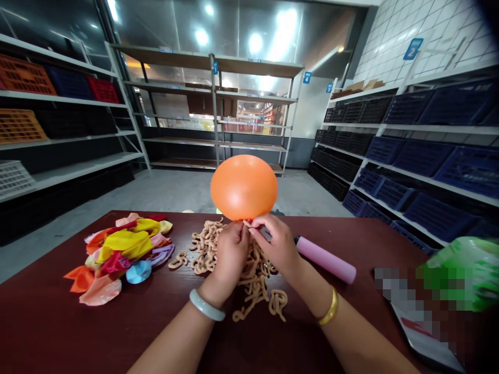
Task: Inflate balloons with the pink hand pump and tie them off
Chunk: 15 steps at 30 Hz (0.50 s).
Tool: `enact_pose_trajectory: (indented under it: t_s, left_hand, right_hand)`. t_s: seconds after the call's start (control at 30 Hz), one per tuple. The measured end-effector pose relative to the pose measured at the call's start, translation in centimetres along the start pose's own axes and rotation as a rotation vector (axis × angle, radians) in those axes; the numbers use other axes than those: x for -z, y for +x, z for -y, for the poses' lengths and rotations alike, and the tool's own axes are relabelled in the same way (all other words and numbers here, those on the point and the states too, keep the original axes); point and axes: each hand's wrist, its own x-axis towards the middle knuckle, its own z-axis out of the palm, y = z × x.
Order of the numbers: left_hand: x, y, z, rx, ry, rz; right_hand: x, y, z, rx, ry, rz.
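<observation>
An inflated orange balloon (244,187) stands above the far edge of the dark red-brown table. My left hand (233,246) is closed at its neck, the knuckles just below the balloon. Beside it, my right hand (275,241) pinches at the same spot, with a small tan piece like the cords below showing at the fingertips. The neck itself is mostly hidden by fingers. Under and around both hands lies a heap of tan, curly cord-like loops (205,244). Right of my right hand lies a pink cylinder with a black tip (327,259), resembling a balloon pump.
A pile of limp balloons (125,246) in several colours lies on the table's left side (47,322). At the right are a flat, partly pixelated object (423,332) and a green plastic bag (468,270). Shelves with crates (413,156) stand beyond the table.
</observation>
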Motion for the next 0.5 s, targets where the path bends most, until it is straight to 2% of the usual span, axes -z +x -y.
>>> enact_pose_trajectory:
  t_s: [0.13, 0.2, 0.37, 0.5]
  left_hand:
    - [-0.2, -0.2, -0.6, -0.02, 0.041, 0.008]
    - [-0.5, -0.4, -0.7, 0.063, -0.101, 0.032]
    - [-1.1, -0.3, -0.7, 0.362, -0.668, 0.086]
    - [-1.5, -0.3, -0.5, 0.407, -0.809, 0.088]
  right_hand:
    - [0.7, -0.3, -0.3, -0.03, -0.003, -0.024]
    - [1.3, -0.1, -0.4, -0.012, 0.019, -0.008]
    - [2.3, 0.5, -1.0, 0.113, 0.061, 0.137]
    - [2.1, 0.2, -1.2, 0.18, -0.048, 0.183]
